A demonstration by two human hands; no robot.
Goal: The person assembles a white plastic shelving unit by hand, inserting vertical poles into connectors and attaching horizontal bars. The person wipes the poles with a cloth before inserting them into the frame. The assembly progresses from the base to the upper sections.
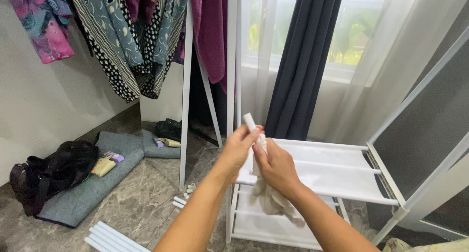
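Note:
My left hand [238, 148] grips a short white tube [249, 121] that sticks up between its fingers. My right hand [276, 166] presses a pale cloth [271, 199] against the tube's lower part; the cloth hangs down below the hand. Both hands are held over the front left corner of a white metal rack [337, 176] with fabric shelves, which lies tilted on the floor.
Several white tubes [113, 236] lie on the marble floor at the lower left, small white connectors [190, 187] beside them. A black bag [53, 173] rests on a grey mat [88, 191]. A standing mirror [184, 86], hanging clothes [127, 32] and curtains [303, 61] stand behind.

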